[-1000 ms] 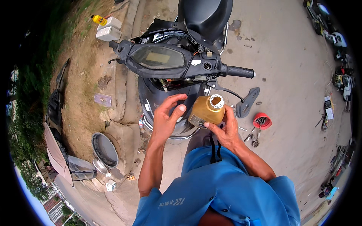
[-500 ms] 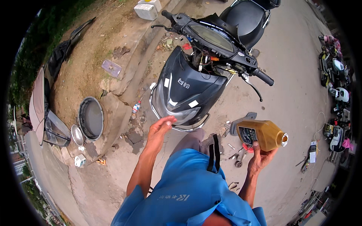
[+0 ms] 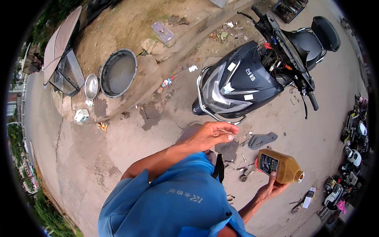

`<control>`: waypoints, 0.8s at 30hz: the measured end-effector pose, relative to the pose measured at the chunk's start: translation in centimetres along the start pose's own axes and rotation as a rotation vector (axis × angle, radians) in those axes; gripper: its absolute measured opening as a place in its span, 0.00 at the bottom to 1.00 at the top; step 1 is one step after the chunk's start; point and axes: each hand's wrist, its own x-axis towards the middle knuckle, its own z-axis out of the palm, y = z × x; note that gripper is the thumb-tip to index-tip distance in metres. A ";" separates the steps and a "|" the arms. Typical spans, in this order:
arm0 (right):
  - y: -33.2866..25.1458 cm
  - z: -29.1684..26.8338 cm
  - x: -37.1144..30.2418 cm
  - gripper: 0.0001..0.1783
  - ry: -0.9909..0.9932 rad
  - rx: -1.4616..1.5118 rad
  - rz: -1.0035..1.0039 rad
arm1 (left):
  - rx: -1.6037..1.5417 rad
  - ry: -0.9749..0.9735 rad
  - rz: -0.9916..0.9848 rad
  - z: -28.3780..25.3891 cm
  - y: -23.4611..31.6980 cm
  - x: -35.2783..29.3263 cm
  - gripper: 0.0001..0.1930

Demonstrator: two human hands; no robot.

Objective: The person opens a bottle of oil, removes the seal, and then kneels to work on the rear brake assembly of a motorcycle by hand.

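My right hand grips a gold plastic bottle with a dark label, held tilted on its side with its neck to the right. The neck looks uncapped. In front of my body, my left hand is raised with nothing in it, thumb and fingers apart. Ahead stands a black scooter, nearest to my left hand but not touched by it. Around its handlebar the covers are off and coloured wires show.
On the ground lie a dark grey sole-shaped piece and small metal parts. To the left are a black basin of murky water, a metal bowl and a white container. More scooters stand at right.
My view has turned left, so the scooter sits further right. My left hand has swung right across my front. The bottle stays in my right hand, still tilted.
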 end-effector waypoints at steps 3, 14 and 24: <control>-1.9 2.5 -2.0 0.41 -0.015 0.014 0.051 | 0.292 -0.139 0.168 -0.4 2.6 0.8 0.18; -3.5 19.8 -5.8 0.44 -0.240 -0.003 0.212 | 0.590 -0.294 0.583 -10.5 9.4 5.4 0.26; -7.3 38.9 -7.2 0.42 -0.316 -0.047 0.418 | 0.591 -0.294 0.625 -25.3 17.6 9.7 0.26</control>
